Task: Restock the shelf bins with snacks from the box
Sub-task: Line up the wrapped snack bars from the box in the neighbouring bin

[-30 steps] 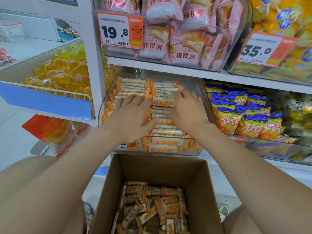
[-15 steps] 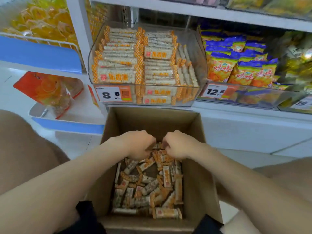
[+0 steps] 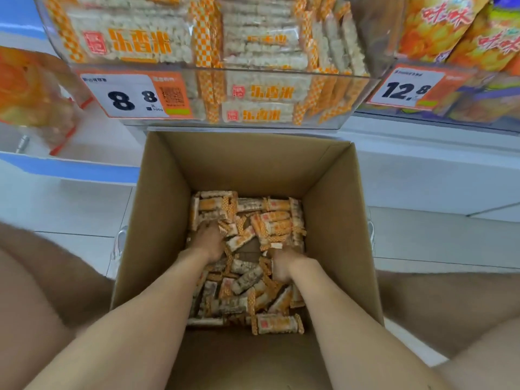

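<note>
Head view: left hand (image 3: 208, 243) and right hand (image 3: 282, 264) sunk among light, slippery orange-and-white wrapped rice bars (image 3: 277, 220), finger grip hidden; likely best bunched mid-length

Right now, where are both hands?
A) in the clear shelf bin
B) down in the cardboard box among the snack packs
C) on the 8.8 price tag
B: the left hand and right hand both reach down inside the cardboard box, their fingers among the loose snack packs.
</note>
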{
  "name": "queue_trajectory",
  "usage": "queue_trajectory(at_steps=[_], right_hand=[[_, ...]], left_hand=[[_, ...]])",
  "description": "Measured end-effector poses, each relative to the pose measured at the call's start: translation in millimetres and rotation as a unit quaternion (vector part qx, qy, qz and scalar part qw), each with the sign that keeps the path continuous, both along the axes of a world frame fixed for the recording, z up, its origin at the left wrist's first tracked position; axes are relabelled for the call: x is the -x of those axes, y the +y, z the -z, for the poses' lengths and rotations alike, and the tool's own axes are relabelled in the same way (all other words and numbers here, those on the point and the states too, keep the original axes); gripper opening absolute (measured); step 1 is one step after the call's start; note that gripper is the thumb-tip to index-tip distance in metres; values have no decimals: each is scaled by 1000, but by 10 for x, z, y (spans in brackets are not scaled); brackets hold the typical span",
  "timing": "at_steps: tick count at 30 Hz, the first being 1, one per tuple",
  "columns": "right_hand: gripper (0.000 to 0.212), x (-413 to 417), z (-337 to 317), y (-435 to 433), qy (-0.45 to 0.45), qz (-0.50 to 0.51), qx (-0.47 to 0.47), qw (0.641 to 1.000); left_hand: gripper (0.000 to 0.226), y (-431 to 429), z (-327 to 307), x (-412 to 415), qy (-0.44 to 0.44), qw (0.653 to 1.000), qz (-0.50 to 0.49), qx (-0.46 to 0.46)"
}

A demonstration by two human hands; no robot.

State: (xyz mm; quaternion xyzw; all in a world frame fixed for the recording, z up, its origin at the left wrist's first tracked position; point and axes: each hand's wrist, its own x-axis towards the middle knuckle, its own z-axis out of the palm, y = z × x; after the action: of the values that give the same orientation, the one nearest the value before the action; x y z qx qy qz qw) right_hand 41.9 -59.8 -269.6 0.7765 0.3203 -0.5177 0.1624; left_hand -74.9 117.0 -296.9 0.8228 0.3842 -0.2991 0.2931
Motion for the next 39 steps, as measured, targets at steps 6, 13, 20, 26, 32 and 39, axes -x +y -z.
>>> queue_trajectory(at_steps=[6,13,20,26,32,39], right_hand=[[56,42,244,-36,-85,1,-55,995],[35,28,182,29,-129,198,-303,923],[42,-109,-44,152,54,491,-364,790],[38,-218,-347,29,75,536,-361,759],[81,-311,-912,6,114,483,-397,772],[68,-366,-1402,-7,98,545,-432,712]], left_hand=[[53,-74,326,95,-3,998,-42,-44],[16,-158,294,67,-37,999,20,-28],[37,-148,-52,-76,-185,979,1,91],[77,-130,-601,-73,-243,965,-11,96],[67,-75,-1316,-139,-300,948,71,83],[46,27,-2136,-98,-368,920,118,72]])
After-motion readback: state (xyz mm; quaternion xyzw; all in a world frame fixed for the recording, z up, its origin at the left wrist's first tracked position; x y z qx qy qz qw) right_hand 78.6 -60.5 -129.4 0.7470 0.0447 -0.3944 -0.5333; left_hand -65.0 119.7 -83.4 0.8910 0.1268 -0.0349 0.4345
